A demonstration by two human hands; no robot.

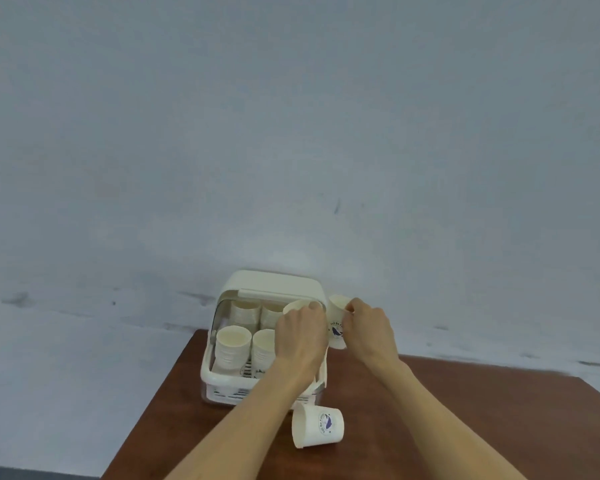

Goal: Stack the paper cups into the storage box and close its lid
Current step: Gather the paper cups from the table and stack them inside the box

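The cream storage box (211, 368) stands on the brown table with its lid (274, 284) rolled back at the far side. Several stacks of paper cups (232, 344) stand upright inside. My left hand (300, 336) reaches over the right part of the box and grips a cup (296, 306) by its side. My right hand (369, 329) holds another cup (336, 323) with a blue logo just outside the box's right edge. A third cup (317, 427) lies on its side on the table, in front of the box.
The brown table (447, 410) ends just left of the box and a little way behind it. Beyond it is a pale grey floor or wall (291, 133).
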